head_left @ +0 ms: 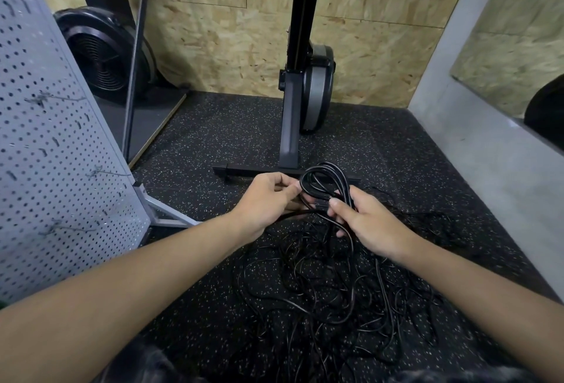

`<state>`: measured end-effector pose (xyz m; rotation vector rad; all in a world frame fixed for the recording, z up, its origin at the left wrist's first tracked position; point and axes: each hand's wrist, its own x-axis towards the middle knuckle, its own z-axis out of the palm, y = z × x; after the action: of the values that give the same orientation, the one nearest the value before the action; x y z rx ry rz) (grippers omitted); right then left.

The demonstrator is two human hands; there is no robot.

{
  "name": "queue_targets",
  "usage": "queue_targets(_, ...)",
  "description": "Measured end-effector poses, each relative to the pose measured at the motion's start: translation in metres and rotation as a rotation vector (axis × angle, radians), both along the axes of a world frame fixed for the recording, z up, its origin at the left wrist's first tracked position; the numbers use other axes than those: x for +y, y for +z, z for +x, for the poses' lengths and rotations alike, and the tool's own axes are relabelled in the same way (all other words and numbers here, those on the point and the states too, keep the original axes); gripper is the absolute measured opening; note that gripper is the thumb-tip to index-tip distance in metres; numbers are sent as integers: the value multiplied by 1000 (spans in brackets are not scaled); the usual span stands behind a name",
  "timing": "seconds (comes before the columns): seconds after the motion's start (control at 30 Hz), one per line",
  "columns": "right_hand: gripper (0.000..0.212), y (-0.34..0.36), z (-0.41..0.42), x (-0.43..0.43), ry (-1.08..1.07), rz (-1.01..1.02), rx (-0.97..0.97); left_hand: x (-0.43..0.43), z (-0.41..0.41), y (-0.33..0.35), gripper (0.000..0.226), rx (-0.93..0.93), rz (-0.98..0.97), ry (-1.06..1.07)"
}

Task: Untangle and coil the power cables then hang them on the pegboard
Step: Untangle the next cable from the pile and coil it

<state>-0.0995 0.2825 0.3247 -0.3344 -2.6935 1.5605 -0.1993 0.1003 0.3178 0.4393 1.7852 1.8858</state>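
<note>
Left hand (265,199) pinches cable coil (324,182) — right hand (364,222) grips same coil

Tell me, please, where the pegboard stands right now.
In the head view, the pegboard stands at the far left, to the left of the left hand and the cable pile.

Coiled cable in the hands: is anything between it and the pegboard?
No object stands between the coiled cable and the pegboard. But a strand runs from it down into the tangled cable pile on the floor.
</note>
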Motion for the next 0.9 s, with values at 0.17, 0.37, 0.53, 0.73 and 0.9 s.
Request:
queue_targets(0.17, 14, -2, 3, 2, 36, 150, -9, -1, 3, -1, 10, -16, -54, -77)
queue_targets(0.37, 20, 6, 6, -1, 54, 165, 25, 0, 4, -9, 28, 170, -174, -156)
queue_targets(0.53, 21, 12, 9, -3, 34, 158, 60, -3, -2, -14, 58, 366, -354, -197)
queue_targets(0.73, 22, 13, 9, -4, -34, 158, 91, -6, -2, -10, 71, 539, -486, -159)
queue_targets(0.9, 23, 15, 10, -5, -111, 161, 109, -7, -8, -9, 23, 527, -354, -46)
